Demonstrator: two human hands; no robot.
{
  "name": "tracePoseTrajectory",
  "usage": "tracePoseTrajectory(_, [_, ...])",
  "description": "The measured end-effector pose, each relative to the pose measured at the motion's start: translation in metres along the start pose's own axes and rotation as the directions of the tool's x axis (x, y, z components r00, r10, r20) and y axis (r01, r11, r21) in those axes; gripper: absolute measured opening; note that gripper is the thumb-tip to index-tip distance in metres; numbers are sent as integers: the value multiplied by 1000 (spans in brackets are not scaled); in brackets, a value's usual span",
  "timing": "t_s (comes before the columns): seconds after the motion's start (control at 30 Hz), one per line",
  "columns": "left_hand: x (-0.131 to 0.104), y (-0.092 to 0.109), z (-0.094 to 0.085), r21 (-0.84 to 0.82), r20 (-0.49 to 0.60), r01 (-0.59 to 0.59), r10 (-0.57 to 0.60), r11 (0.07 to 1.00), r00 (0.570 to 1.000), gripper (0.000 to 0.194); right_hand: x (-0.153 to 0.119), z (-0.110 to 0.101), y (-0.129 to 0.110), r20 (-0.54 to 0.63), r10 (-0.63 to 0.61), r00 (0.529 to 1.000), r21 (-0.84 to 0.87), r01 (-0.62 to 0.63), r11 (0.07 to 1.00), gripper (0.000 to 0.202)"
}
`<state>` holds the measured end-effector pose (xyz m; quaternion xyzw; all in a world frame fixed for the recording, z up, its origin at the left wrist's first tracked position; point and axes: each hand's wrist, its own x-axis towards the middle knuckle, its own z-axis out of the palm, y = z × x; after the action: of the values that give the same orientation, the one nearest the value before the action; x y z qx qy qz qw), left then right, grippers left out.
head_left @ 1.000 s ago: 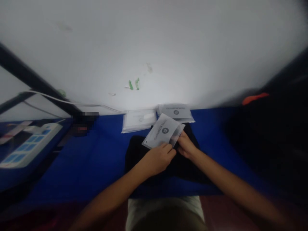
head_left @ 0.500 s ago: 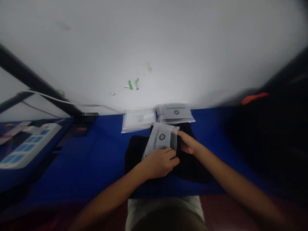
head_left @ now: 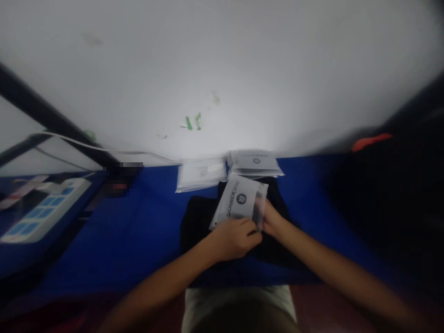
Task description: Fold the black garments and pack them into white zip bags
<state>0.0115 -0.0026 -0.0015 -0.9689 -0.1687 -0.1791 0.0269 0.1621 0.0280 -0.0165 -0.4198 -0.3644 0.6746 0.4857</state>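
Note:
A frosted plastic zip bag (head_left: 239, 199) with ROCKBROS lettering and a round logo is held tilted above black cloth (head_left: 197, 219) lying on the blue table. My left hand (head_left: 237, 238) is closed on the bag's near edge, thumb and fingers pinching it close to the right corner. My right hand (head_left: 270, 217) is at the bag's right end, with its fingers behind or inside the clear strip. Which of these I cannot make out, and the fingers are mostly hidden.
Behind the cloth lie two stacks of similar bags, a left stack (head_left: 201, 173) and a right stack (head_left: 256, 164), against the white wall. A power strip (head_left: 46, 210) rests at the left. Something orange (head_left: 373, 141) shows above a dark mass at the right.
The bag has shifted slightly right and turned, so its clear strip shows more. My right hand has moved lower, its fingers now covered by the bag's end. My left hand keeps its hold.

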Motion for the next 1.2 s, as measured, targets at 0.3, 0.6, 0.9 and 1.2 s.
tracePoseTrajectory(0.3, [0, -3, -2, -39, -34, -43, 42, 998, 999, 21, -1, 2, -2, 79, 239, 968, 145, -248, 958, 12])
tracePoseTrajectory(0.6, [-1, -15, -25, -86, -129, -22, 10, 996, 992, 29, 0, -44, -65, 383, -23, 923, -621, 276, 734, 19])
tracePoseTrajectory(0.9, [-8, -25, -42, -166, -381, 93, -151, 982, 912, 6, -41, -15, -73, 797, -295, 527, -577, 808, -117, 22])
tracePoseTrajectory(1.2, [-14, -28, -45, 50, -468, 85, -52, 995, 882, 10, -28, -23, -73, 806, -300, 510, -589, 739, -328, 26])
